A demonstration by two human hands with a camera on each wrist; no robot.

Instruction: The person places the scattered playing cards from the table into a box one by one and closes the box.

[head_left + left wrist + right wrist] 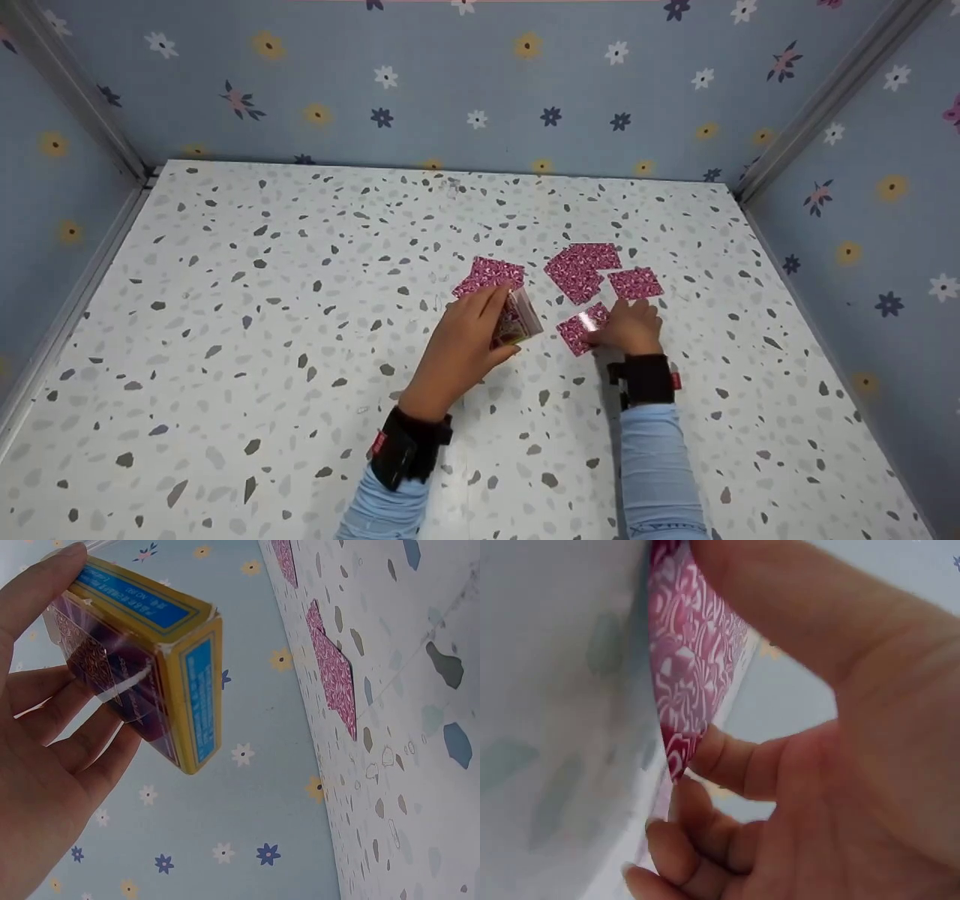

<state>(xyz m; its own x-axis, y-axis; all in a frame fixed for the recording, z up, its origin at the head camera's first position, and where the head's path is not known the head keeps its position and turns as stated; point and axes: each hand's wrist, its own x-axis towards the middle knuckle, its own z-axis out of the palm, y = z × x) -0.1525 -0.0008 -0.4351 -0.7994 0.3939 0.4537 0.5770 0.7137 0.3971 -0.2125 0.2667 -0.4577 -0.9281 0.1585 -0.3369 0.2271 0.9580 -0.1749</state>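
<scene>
My left hand (459, 349) grips a playing card box (142, 652), thumb on one side and fingers on the other. Yellow edges with blue panels and a dark purple face show on the box in the left wrist view. To the right, my right hand (634, 328) pinches a pink patterned playing card (581, 328) between thumb and fingers, low over the table. That card (686, 652) stands edge-on and slightly bent in the right wrist view. Just past the left hand lie overlapping pink cards (495, 271), partly hidden by the fingers.
More face-down cards (577, 274) overlap beyond the right hand, and a single card (636, 283) lies right of them. All rest on a white speckled table (225, 300). Flowered blue panels (450, 82) rise at the back and both sides.
</scene>
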